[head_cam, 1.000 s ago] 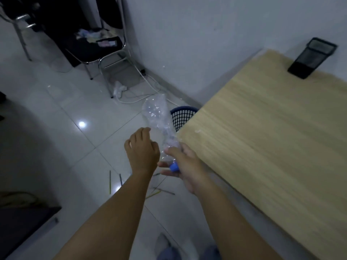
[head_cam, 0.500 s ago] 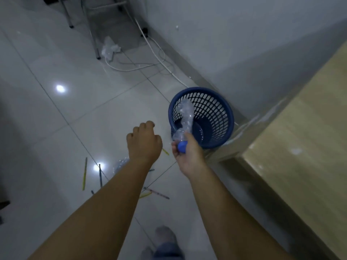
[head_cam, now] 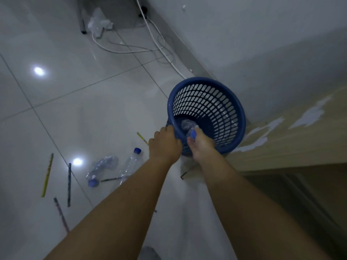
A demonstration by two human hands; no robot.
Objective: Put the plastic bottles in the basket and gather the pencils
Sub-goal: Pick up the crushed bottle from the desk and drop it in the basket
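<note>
A blue perforated basket [head_cam: 216, 102] stands on the floor by the wall. My right hand [head_cam: 201, 145] holds a crushed clear bottle [head_cam: 186, 125] by its blue-capped neck, its body down inside the basket. My left hand [head_cam: 165, 145] rests on the basket's near rim with fingers curled over it. Two more clear bottles lie on the tiles to the left: a crushed one [head_cam: 102, 167] and a straighter one [head_cam: 130, 165], both with blue caps. Several pencils lie scattered: a yellow one [head_cam: 47, 174], a dark one [head_cam: 69, 184], a purple one [head_cam: 61, 214], another yellow one [head_cam: 142, 138].
A wooden table edge [head_cam: 293, 147] with peeled white patches runs along the right, close to the basket. White cables [head_cam: 131, 49] and a crumpled plastic bag [head_cam: 98, 23] lie on the glossy tiled floor near the wall at the top.
The view has dropped closer to the floor. My right hand has lowered the bottle from above the basket's edge into the basket. My left hand has moved right onto the basket's rim.
</note>
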